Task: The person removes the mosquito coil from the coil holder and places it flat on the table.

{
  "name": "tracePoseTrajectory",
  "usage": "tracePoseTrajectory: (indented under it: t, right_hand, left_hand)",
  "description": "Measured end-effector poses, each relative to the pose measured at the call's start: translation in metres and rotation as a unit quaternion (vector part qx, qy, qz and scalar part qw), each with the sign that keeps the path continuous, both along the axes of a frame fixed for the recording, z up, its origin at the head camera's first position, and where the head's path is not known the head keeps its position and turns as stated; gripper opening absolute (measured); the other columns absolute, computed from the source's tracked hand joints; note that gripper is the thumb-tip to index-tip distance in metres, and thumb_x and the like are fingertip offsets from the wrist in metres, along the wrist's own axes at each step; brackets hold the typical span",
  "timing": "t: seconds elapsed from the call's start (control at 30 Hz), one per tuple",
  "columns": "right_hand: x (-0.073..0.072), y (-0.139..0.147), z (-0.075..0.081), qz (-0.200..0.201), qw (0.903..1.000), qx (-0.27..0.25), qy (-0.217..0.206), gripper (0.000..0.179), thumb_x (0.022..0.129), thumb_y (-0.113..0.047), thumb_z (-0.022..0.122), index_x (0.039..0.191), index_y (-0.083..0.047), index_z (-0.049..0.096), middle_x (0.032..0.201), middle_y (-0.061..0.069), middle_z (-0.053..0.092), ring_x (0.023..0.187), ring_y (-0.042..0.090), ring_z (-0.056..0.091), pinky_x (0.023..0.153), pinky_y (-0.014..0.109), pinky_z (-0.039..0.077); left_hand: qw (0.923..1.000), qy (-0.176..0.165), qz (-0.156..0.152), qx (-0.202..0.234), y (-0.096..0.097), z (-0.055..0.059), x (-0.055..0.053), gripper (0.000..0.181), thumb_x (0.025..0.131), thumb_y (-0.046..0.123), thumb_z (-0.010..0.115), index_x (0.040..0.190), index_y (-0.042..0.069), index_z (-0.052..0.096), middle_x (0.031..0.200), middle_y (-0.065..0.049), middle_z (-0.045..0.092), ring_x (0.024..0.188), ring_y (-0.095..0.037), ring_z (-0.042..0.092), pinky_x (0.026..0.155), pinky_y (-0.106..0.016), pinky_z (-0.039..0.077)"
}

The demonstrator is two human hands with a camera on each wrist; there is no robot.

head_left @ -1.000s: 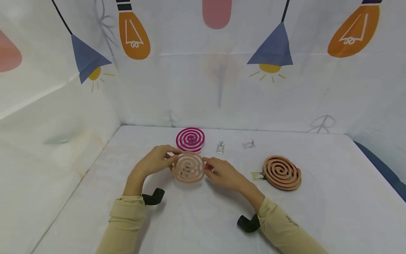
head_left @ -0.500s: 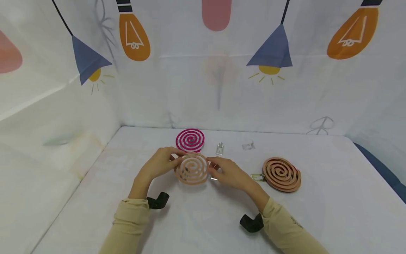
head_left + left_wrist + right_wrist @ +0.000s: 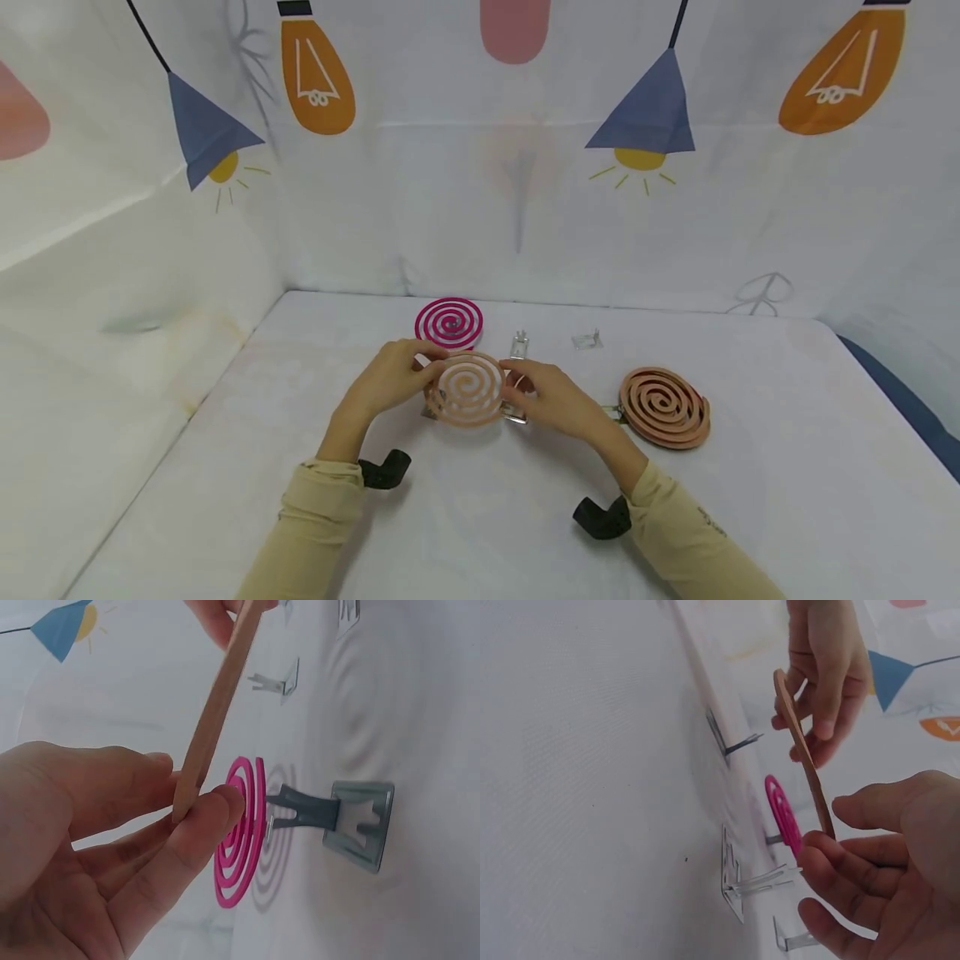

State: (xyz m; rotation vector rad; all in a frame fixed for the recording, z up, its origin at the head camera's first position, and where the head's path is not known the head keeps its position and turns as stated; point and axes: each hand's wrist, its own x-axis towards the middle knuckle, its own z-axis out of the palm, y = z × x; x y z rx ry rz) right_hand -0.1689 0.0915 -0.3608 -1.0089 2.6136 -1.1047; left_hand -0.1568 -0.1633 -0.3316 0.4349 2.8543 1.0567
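Note:
Raised just over the table, a tan mosquito coil (image 3: 467, 385) is held between both hands. My left hand (image 3: 396, 377) pinches its left edge between thumb and fingers; in the left wrist view the coil (image 3: 214, 712) appears edge-on. At the opposite edge, the thumb and fingers of my right hand (image 3: 551, 398) grip the rim. Below it stand two small metal coil stands, one stand (image 3: 361, 825) with its prongs raised and another stand (image 3: 735, 885) near the right fingers. A pink mosquito coil (image 3: 448, 323) sits behind, raised off the table.
To the right lies a stack of brown mosquito coils (image 3: 664, 408) with a greenish metal stand (image 3: 613, 412) at its left side. Toward the back are two more metal stands, one stand (image 3: 519, 343) behind my right hand and another stand (image 3: 587, 340) farther right. A printed white cloth (image 3: 450, 208) hangs behind.
Both hands have shifted rightward with the tan coil. A metal stand near the right fingers and another under the coil's left side now show more.

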Motion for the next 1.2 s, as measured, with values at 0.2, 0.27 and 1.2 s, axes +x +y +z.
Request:
tracePoseTrajectory:
  t: [0.2,0.27,1.2]
  right_hand:
    - [-0.004,0.009,0.004,-0.049,0.9987,-0.011,-0.010,0.037,0.092,-0.017,0.058,0.126,-0.003,0.056,0.095,0.007,0.068,0.085,0.016,0.063,0.070,0.026,0.050]
    - [-0.005,0.011,0.006,-0.063,0.9979,-0.012,-0.011,0.036,0.092,-0.017,0.058,0.125,-0.003,0.057,0.095,0.007,0.068,0.084,0.016,0.063,0.070,0.027,0.050]
    - [-0.015,0.044,0.014,-0.097,0.9927,0.025,-0.067,0.039,0.091,-0.012,0.053,0.129,-0.007,0.048,0.096,0.010,0.059,0.081,0.018,0.058,0.064,0.029,0.045]
  left_hand:
    - [0.9998,0.009,-0.006,0.014,0.013,-0.002,-0.007,0.022,0.091,0.019,0.061,0.109,0.009,0.069,0.101,-0.008,0.070,0.071,-0.011,0.068,0.067,-0.027,0.053]
    - [0.9996,0.007,-0.009,0.027,0.018,-0.001,-0.008,0.023,0.091,0.019,0.061,0.110,0.007,0.068,0.103,-0.010,0.070,0.073,-0.014,0.069,0.066,-0.027,0.053]
    - [0.9994,0.018,-0.009,0.027,0.059,0.003,-0.020,0.024,0.088,0.014,0.063,0.111,0.008,0.068,0.098,-0.007,0.071,0.072,-0.010,0.063,0.061,-0.022,0.048]
